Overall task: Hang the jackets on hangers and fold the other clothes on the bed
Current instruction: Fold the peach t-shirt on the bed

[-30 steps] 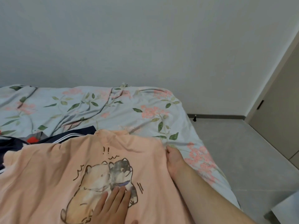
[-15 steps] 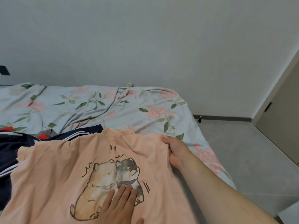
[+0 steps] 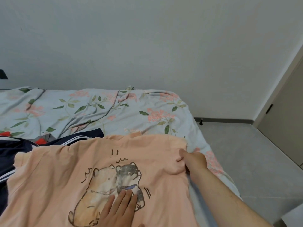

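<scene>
Peach T-shirt point(image 3: 82, 169) lies spread print-up on the floral bed point(image 3: 98, 108), with its left part over a navy striped garment point(image 3: 16, 148). Right hand point(image 3: 193, 163) has gone from resting at the shirt's right edge to pinching it, fingers curled round a bunch of fabric drawn inward; left hand point(image 3: 118, 208) stays flat on the print, fingers straight. Reads as the first side fold starting, nothing folded yet.

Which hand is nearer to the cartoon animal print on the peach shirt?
Left. The left hand lies flat on the lower part of the cartoon print. The right hand pinches the peach shirt at its right-hand edge, off the print.
</scene>
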The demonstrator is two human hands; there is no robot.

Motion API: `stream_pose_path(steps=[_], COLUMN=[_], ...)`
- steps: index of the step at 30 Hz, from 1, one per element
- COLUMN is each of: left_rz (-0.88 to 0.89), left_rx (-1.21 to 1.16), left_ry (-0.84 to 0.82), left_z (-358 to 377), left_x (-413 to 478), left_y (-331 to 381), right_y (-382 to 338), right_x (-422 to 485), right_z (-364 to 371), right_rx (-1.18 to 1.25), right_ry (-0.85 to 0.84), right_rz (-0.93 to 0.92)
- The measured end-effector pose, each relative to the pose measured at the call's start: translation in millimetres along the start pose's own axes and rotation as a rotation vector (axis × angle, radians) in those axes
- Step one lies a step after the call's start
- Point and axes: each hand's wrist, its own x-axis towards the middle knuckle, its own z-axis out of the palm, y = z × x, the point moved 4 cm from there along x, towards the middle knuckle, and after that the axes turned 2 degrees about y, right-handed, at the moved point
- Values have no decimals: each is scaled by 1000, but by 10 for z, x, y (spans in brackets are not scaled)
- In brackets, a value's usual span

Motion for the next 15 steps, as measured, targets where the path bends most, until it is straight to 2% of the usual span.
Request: stream_pose_path(steps=[3, 6, 9, 11, 15], left_rz=[16, -5, -3, 7, 18], left_rx=[8, 3, 5, 7, 0], left_ry=[-17, 10, 23, 25, 45], left_z=[-1, 19, 17, 7, -4], left_x=[-2, -12, -20, -6, -7], left_y=[3, -13, -26, -29, -18], right_y=[-87, -36, 71, 99, 66], right_x=[36, 123, 147, 115, 60], right_z=[95, 61, -41, -32, 4], right_rx=[92, 211, 144, 213, 531], right_ry=[-210, -164, -57, -116, -293], right_rz=[84, 157, 88, 88, 92])
